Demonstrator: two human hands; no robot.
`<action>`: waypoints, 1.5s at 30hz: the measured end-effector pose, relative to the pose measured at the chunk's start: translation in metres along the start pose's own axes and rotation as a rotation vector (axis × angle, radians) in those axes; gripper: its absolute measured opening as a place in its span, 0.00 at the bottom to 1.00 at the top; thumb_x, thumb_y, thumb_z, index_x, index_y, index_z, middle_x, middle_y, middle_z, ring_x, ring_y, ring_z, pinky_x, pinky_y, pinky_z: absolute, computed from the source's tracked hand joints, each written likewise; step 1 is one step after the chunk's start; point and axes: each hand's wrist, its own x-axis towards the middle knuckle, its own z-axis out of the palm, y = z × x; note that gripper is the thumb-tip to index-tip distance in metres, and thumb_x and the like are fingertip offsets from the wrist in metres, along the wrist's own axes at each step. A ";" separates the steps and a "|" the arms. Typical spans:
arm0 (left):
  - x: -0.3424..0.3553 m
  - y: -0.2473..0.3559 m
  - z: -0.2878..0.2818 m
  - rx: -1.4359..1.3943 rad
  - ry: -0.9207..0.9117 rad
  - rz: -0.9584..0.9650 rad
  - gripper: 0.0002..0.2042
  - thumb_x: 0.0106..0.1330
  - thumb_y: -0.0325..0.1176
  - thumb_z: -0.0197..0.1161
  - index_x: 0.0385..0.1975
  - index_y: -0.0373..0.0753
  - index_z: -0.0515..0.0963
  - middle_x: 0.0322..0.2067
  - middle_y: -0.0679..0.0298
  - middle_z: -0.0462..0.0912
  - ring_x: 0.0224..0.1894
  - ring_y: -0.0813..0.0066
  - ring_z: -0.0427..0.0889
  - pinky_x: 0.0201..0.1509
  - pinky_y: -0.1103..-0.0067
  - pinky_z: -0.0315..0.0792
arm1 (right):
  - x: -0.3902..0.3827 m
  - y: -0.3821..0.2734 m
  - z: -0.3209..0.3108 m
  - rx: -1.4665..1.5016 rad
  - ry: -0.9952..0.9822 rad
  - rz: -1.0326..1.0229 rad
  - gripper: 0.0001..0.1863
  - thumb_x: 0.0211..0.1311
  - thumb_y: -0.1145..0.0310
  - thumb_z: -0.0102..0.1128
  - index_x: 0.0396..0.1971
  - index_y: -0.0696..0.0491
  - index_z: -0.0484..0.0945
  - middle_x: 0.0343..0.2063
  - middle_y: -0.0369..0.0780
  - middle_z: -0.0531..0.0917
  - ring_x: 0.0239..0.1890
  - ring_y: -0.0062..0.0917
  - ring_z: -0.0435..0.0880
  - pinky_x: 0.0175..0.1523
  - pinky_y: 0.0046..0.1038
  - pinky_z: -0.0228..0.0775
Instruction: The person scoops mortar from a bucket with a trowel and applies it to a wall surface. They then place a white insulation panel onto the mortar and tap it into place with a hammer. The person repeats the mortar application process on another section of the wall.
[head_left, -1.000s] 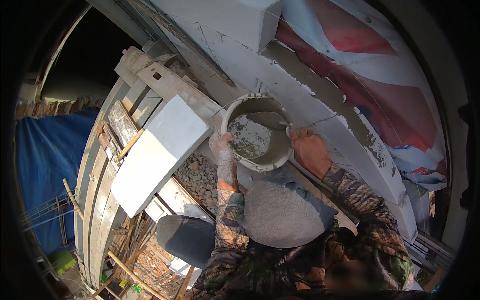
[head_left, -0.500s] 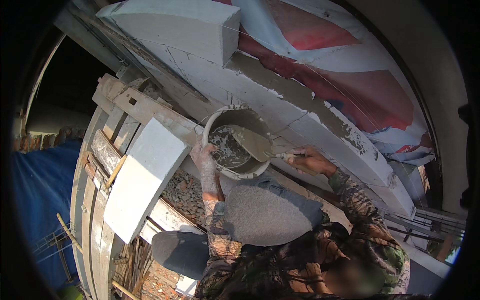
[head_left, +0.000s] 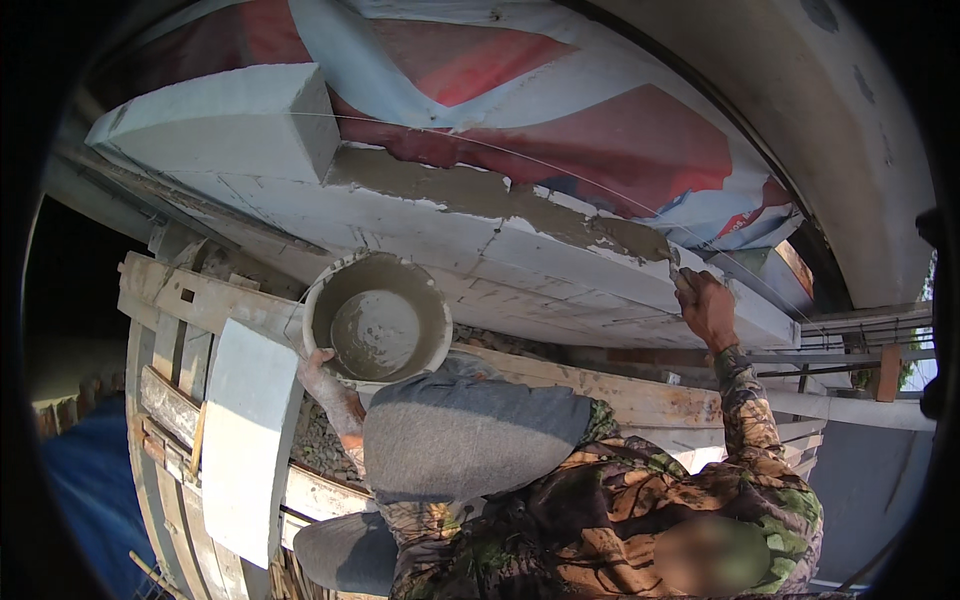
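My left hand [head_left: 330,385], dusted pale, grips the rim of a round bucket [head_left: 432,340] with wet grey mortar [head_left: 362,340] in its bottom. My right hand [head_left: 706,305] is closed on a trowel [head_left: 676,266], mostly hidden by the fingers, at the right end of a grey mortar strip [head_left: 420,185] along the top of a white block wall [head_left: 470,260]. A larger white block [head_left: 225,125] sits on the wall at the strip's left end. A string runs across above the mortar.
A loose white block [head_left: 250,435] lies on wooden scaffold planks [head_left: 165,340] at left, beside rubble [head_left: 325,440]. My grey-clad knee [head_left: 470,435] is below the bucket. A red-and-white tarp [head_left: 620,140] is behind the wall, a blue tarp [head_left: 85,470] lower left, rods at right.
The trowel has left the bucket and moved right and up onto the wall's top with my right hand. The view has turned, so the wall lies more horizontally. My left hand stays on the bucket.
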 end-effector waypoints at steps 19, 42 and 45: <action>0.006 -0.005 -0.004 -0.055 0.031 0.004 0.20 0.51 0.26 0.55 0.45 0.26 0.77 0.38 0.55 0.80 0.36 0.62 0.82 0.40 0.70 0.79 | 0.045 -0.162 0.070 0.915 -0.491 0.277 0.27 0.79 0.46 0.46 0.40 0.61 0.71 0.25 0.39 0.75 0.18 0.27 0.79 0.21 0.30 0.74; 0.003 -0.003 -0.008 -0.064 0.039 -0.069 0.23 0.47 0.28 0.58 0.46 0.26 0.76 0.38 0.53 0.81 0.38 0.58 0.84 0.41 0.67 0.80 | 0.057 -0.139 0.095 0.656 -0.446 0.124 0.31 0.76 0.49 0.47 0.45 0.69 0.76 0.36 0.61 0.82 0.45 0.55 0.82 0.54 0.49 0.71; 0.003 -0.004 -0.012 -0.041 0.055 -0.068 0.24 0.47 0.29 0.57 0.47 0.26 0.76 0.38 0.52 0.81 0.38 0.58 0.84 0.42 0.68 0.81 | 0.042 -0.094 0.078 0.488 -0.358 0.125 0.28 0.76 0.50 0.49 0.43 0.66 0.77 0.33 0.58 0.82 0.40 0.53 0.83 0.50 0.47 0.73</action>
